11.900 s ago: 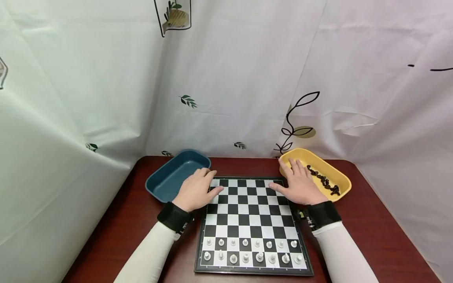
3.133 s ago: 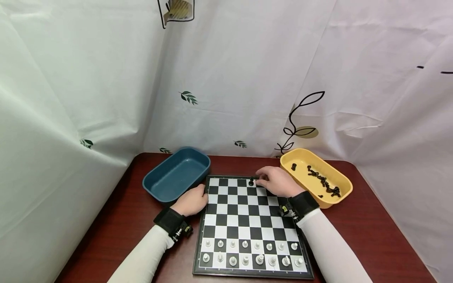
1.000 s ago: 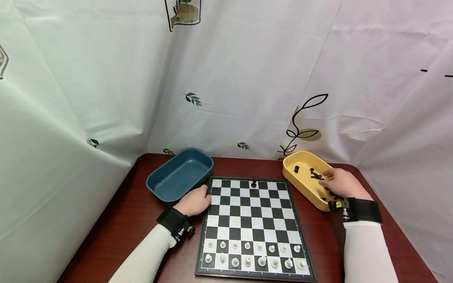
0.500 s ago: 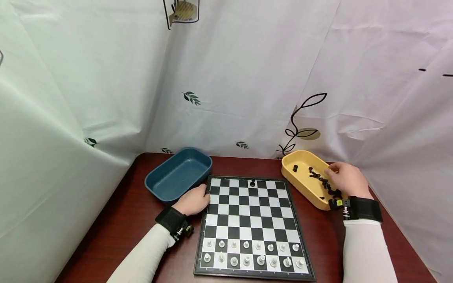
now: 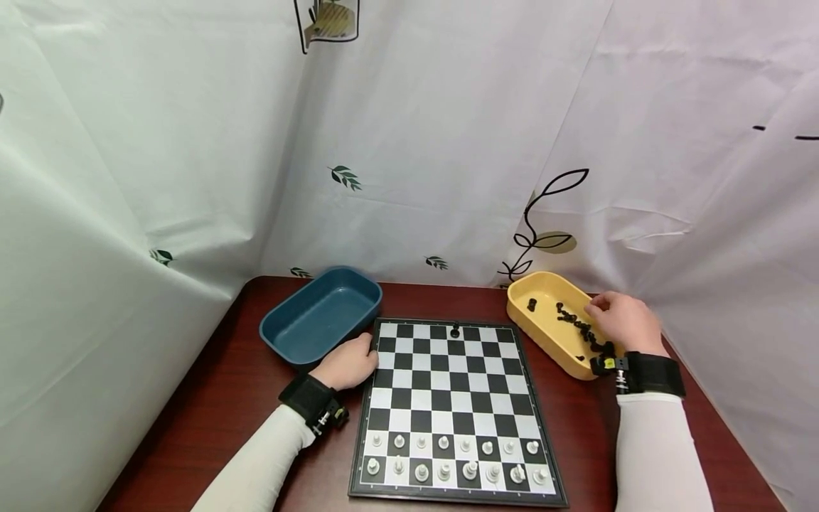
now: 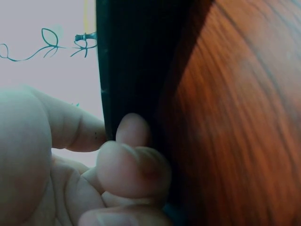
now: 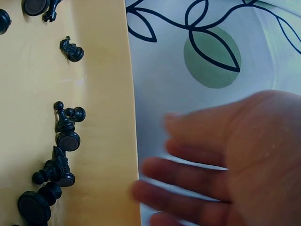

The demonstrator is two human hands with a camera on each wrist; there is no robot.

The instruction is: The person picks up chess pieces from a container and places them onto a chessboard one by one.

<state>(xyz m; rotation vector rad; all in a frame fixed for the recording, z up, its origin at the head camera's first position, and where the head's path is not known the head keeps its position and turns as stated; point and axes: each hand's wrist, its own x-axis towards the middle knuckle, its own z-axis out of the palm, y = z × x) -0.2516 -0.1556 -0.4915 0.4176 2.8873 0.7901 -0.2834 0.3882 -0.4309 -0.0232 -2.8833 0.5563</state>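
Drawn rightward to the yellow tray [image 5: 549, 291]'s rim since a second ago, the right hand [image 5: 627, 323] hangs with loose, seemingly empty fingers [image 7: 190, 176] just right of the black pieces [image 7: 68, 140] inside, while the left hand [image 5: 345, 363] pinches the chessboard [image 5: 448, 384].

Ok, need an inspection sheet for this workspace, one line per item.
Surface: dark red-brown wood-grain table.
Job's things: black-and-white checkered board; white chess pieces fill its two near rows; one black chess piece stands on the far row; other black pieces lie jumbled in a yellow oblong tray.
Clutter: dark-blue oblong tray near the board's far left corner.
Left hand: pinches the board's left edge.
Right hand: at the yellow tray's right side; no piece visible in it.
Cables: nothing seen.
Surroundings: white leaf-print sheet behind.
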